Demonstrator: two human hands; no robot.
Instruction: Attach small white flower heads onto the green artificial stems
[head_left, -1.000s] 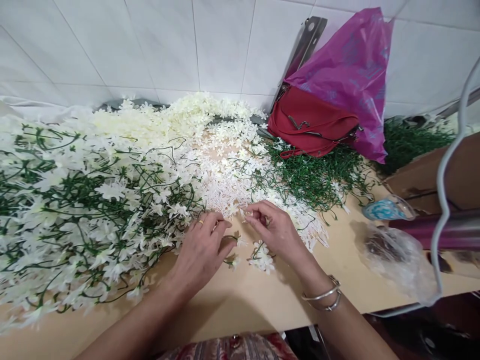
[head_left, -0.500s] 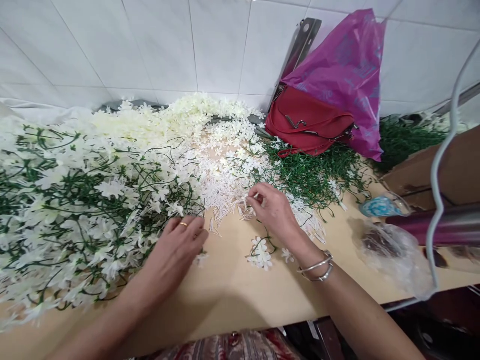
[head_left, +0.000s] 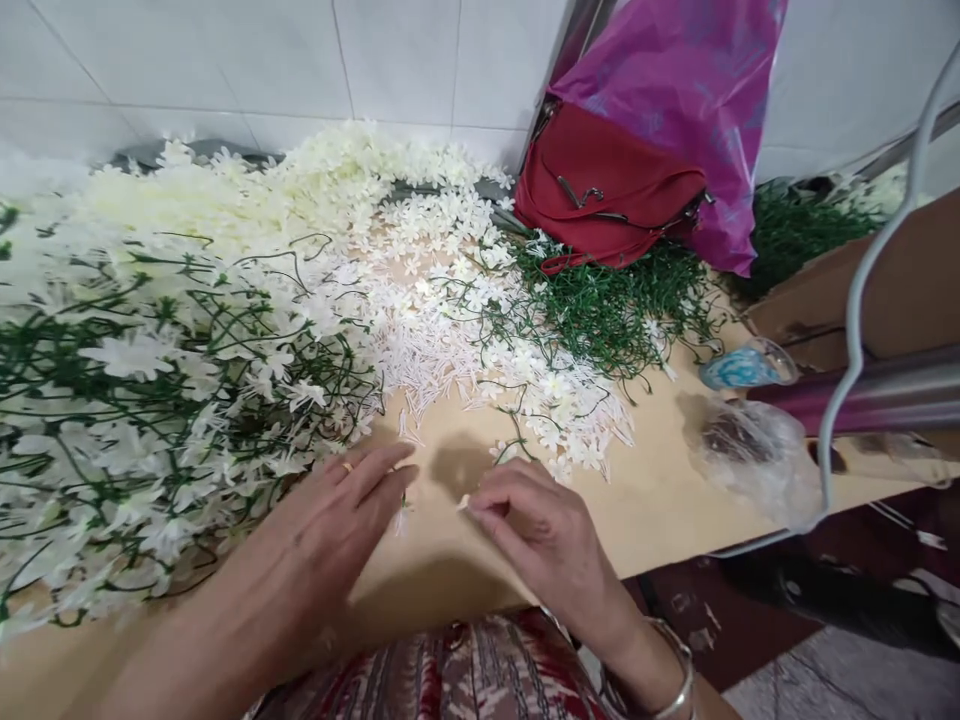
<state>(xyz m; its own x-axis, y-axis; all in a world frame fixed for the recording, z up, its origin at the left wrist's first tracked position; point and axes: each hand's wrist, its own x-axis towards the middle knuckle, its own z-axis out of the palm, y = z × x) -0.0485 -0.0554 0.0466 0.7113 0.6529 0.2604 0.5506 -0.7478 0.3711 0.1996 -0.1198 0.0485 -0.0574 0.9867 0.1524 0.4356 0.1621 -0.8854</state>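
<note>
My left hand (head_left: 330, 530) is closed at the edge of a big heap of white artificial flowers on green stems (head_left: 150, 400). A short bit of artificial flower stem (head_left: 403, 512), green and white, sticks out below its fingertips; the thumb is hidden. Just to the right, my right hand (head_left: 544, 535) pinches a small white flower piece (head_left: 463, 503) between thumb and forefinger, apart from the left hand. Beyond both hands lie loose thin white sticks (head_left: 427, 360) and small white blossoms (head_left: 442, 220). Past my right knuckles is a stem with blossoms (head_left: 517, 440).
Green plastic stems (head_left: 607, 320) are piled under a red bag (head_left: 607, 190) and a purple plastic bag (head_left: 675, 90). On the right are a clear plastic bag (head_left: 757, 450), a blue-patterned item (head_left: 742, 367), a cardboard box (head_left: 870, 280) and a hanging grey cable (head_left: 855, 300). A tiled wall (head_left: 397, 60) stands behind.
My right hand has come back from the white sticks toward me and now has a small white piece in its pinch. My left hand has stayed near the heap's edge. The view has tilted down.
</note>
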